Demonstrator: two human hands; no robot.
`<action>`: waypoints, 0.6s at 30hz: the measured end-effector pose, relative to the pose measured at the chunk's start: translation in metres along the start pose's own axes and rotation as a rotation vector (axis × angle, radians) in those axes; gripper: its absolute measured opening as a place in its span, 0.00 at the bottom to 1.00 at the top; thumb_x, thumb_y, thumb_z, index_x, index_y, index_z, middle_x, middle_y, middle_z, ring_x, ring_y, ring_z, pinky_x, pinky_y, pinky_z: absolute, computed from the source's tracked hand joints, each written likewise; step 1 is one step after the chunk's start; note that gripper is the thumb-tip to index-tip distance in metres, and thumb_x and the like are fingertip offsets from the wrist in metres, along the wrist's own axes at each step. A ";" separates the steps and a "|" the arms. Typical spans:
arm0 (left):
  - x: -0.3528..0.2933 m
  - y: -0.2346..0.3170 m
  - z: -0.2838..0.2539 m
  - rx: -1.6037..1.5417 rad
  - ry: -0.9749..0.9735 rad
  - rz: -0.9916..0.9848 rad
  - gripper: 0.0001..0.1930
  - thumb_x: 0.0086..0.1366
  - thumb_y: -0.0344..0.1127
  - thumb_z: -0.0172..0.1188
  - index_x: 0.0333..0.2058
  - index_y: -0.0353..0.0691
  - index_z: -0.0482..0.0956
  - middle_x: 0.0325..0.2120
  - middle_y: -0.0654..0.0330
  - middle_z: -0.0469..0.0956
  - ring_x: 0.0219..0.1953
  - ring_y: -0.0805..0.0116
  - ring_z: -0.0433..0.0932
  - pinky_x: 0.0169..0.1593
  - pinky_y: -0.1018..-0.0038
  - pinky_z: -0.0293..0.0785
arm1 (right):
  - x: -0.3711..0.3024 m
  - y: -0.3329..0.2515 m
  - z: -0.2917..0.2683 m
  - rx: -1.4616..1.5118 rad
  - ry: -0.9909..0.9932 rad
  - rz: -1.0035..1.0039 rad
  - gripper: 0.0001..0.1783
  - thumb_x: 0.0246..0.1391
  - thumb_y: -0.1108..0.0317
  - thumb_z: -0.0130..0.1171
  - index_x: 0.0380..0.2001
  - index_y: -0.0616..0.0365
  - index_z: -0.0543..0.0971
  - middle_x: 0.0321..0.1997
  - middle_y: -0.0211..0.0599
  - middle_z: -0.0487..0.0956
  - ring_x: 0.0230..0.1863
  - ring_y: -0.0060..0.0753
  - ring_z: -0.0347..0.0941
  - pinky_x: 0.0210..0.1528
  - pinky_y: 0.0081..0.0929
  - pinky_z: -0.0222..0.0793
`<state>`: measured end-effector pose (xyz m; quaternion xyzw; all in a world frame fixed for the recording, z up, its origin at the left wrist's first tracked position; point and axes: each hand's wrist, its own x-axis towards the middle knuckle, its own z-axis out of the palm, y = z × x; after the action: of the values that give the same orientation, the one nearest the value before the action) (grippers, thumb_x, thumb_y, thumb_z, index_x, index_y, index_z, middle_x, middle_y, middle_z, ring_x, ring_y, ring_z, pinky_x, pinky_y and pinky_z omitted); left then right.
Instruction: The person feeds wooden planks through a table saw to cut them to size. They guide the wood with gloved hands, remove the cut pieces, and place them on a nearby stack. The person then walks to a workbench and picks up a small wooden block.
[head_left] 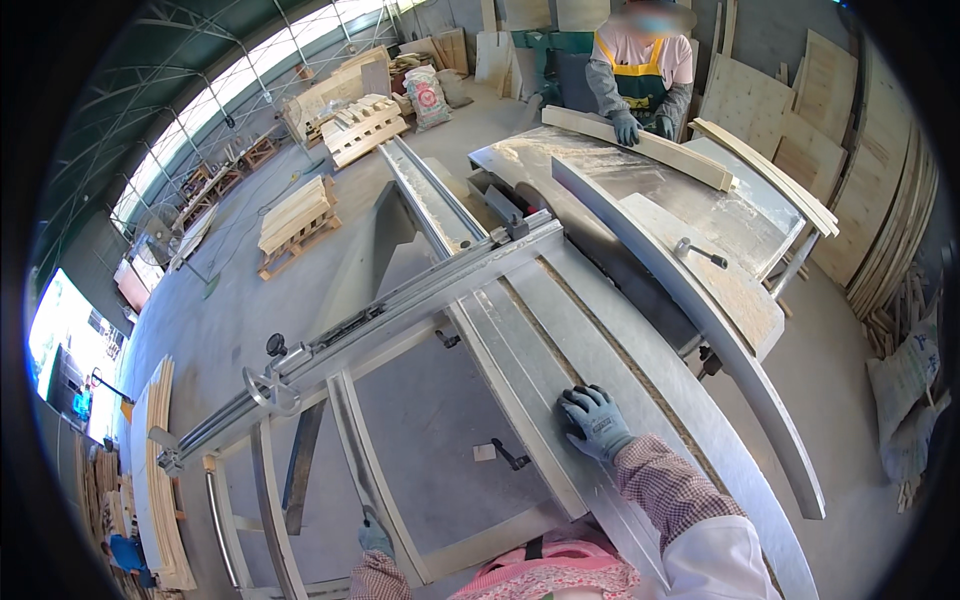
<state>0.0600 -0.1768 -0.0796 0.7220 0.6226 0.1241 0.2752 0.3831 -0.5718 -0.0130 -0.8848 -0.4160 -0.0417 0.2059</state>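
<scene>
My right hand (597, 423), in a blue-grey work glove, rests palm down on the grooved metal sliding table (530, 365) of a table saw. Its fingers are stretched forward with nothing held in them. Lower left, my left hand (376, 537), gloved the same way, closes round a metal crossbar (362, 450) of the side frame; part of its fingers is hidden. Ahead of both hands, a long crosscut fence (345, 335) runs across the frame. A metal rip fence (690, 300) stands beyond the table, on the right.
Across the saw, a co-worker (640, 85) in gloves holds a long wooden board (635, 147) on the sawdust-covered outfeed table (560, 170). Pallets of timber (298, 222) stand on the floor at left. Plywood sheets (820, 110) lean along the right wall; sacks (905, 390) sit below.
</scene>
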 end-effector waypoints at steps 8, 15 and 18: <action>0.013 -0.011 0.007 0.016 -0.028 -0.112 0.34 0.61 0.62 0.45 0.35 0.28 0.75 0.31 0.41 0.76 0.35 0.44 0.74 0.38 0.58 0.68 | 0.001 0.000 0.001 -0.006 0.027 -0.005 0.32 0.39 0.58 0.60 0.52 0.52 0.68 0.57 0.40 0.66 0.61 0.46 0.55 0.64 0.47 0.47; 0.014 -0.012 0.006 0.043 -0.037 -0.084 0.31 0.63 0.58 0.45 0.38 0.28 0.75 0.34 0.42 0.76 0.39 0.44 0.74 0.41 0.59 0.68 | 0.000 -0.001 0.002 -0.021 0.029 -0.008 0.33 0.39 0.58 0.60 0.52 0.52 0.68 0.56 0.40 0.66 0.61 0.46 0.56 0.64 0.47 0.48; 0.005 -0.001 0.007 -0.059 -0.008 -0.084 0.30 0.64 0.56 0.44 0.40 0.29 0.74 0.35 0.43 0.76 0.40 0.45 0.74 0.42 0.60 0.68 | -0.001 0.000 0.000 -0.005 0.027 0.010 0.32 0.39 0.58 0.60 0.52 0.52 0.68 0.57 0.40 0.66 0.61 0.46 0.55 0.64 0.47 0.47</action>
<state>0.0637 -0.1737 -0.0871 0.6872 0.6474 0.1277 0.3038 0.3825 -0.5731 -0.0133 -0.8866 -0.4089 -0.0534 0.2095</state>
